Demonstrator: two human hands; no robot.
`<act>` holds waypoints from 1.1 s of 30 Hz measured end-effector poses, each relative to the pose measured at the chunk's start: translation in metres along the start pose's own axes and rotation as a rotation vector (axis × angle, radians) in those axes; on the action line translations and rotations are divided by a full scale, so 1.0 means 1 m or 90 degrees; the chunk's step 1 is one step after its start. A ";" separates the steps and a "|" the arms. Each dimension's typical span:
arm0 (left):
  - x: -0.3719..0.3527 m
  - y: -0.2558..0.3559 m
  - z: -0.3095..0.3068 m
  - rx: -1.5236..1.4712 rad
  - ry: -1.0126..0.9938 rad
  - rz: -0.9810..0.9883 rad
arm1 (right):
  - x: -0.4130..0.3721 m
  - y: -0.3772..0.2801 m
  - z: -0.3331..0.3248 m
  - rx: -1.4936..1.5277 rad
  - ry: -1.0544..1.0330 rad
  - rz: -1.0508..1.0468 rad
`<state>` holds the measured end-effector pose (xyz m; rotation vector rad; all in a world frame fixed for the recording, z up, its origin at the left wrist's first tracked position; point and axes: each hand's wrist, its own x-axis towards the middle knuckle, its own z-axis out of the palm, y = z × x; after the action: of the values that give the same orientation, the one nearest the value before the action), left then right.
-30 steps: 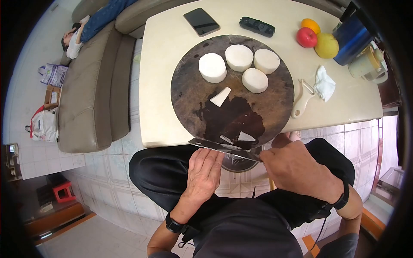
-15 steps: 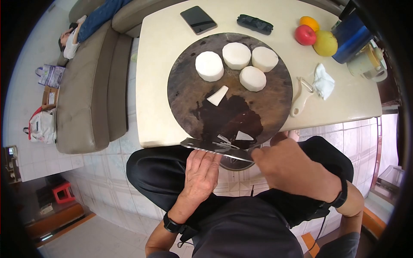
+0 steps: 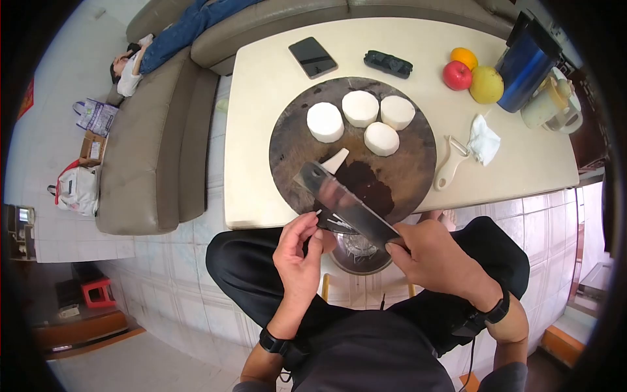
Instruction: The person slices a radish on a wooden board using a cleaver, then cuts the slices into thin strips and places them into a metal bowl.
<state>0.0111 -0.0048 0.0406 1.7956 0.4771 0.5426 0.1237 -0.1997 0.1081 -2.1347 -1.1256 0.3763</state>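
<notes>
My right hand is closed around the handle of a broad cleaver, whose blade slants up and left over the near part of a round dark chopping board. Beside the blade, my left hand is in a pinch, with a thin white radish strip at its fingertips. More white strips lie at the board's near edge, partly hidden by the blade. A wedge-shaped radish piece lies behind the cleaver. Several thick round radish pieces stand on the far half of the board.
Below the table edge, a metal bowl holds pale shreds. A peeler and white cloth lie right of the board. Fruit including a red apple, a blue container and a phone are farther back. Someone lies on the sofa.
The cleaver has lifted from the board's near edge and now points up-left. My left hand has turned from flat beside the blade to a pinch on a strip. The bowl shows more.
</notes>
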 end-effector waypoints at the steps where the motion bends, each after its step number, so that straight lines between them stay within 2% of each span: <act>1: 0.002 0.000 0.001 -0.155 0.023 -0.123 | -0.002 0.006 0.004 0.114 0.000 0.043; 2: 0.005 0.000 0.000 -0.232 0.010 -0.158 | -0.003 0.009 0.006 0.228 0.001 0.085; 3: 0.008 0.003 -0.002 -0.233 0.010 -0.151 | -0.001 0.006 -0.001 0.225 0.005 0.080; 5: 0.012 0.010 -0.005 -0.536 -0.075 -0.333 | 0.004 -0.001 -0.019 0.499 -0.204 0.273; 6: 0.013 0.012 -0.004 -0.538 -0.075 -0.325 | 0.004 -0.001 -0.019 0.496 -0.203 0.267; 9: 0.011 0.018 0.001 -0.710 -0.136 -0.434 | 0.000 0.004 -0.012 0.573 -0.210 0.249; 17: 0.010 0.006 0.000 -0.649 -0.100 -0.439 | -0.002 0.002 -0.010 0.586 -0.182 0.280; 19: 0.012 0.013 0.003 -0.440 -0.055 -0.360 | -0.001 0.003 -0.014 0.580 -0.156 0.282; 20: 0.012 0.012 0.005 -0.438 -0.059 -0.362 | -0.001 0.003 -0.017 0.572 -0.134 0.283; 22: 0.014 0.007 0.008 -0.132 -0.052 -0.130 | -0.001 0.004 -0.019 0.568 -0.119 0.288; 23: 0.017 0.008 0.008 -0.131 -0.058 -0.132 | -0.001 0.004 -0.020 0.562 -0.107 0.290; 25: 0.027 0.013 0.007 0.221 -0.130 0.237 | 0.000 0.003 -0.022 0.566 -0.097 0.296; 26: 0.030 0.012 0.007 0.220 -0.135 0.238 | -0.001 0.004 -0.022 0.561 -0.095 0.285; 28: 0.034 0.010 0.007 0.315 -0.226 0.351 | -0.003 0.006 -0.023 0.559 -0.088 0.279; 33: 0.031 0.018 0.003 0.392 -0.287 0.378 | -0.006 0.008 -0.026 0.572 -0.062 0.292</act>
<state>0.0390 0.0062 0.0607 2.5880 -0.2525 0.3815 0.1392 -0.2189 0.1213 -1.5267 -0.3529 0.9887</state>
